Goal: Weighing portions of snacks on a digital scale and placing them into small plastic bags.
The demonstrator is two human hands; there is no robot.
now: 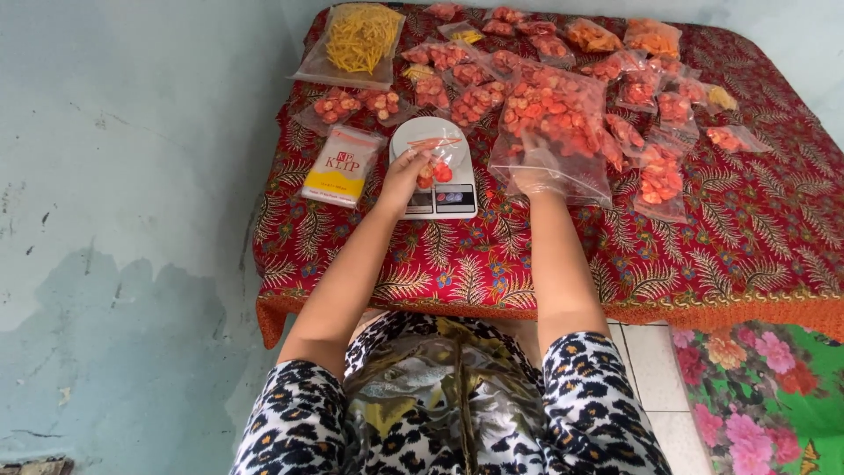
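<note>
While left grip (406,169) pinching small bag (437,160) over scale (434,200), right grip (536,171) seemingly inside big bag (554,132).

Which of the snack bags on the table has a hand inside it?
The big clear bag of orange-red crackers right of the scale. The right hand is inside it; the other bags lie untouched.

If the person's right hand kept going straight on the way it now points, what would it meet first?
The right hand is inside the large clear bag, pointing away from the body, so it would probably meet the orange-red snack pieces first; depth is unclear.
</note>
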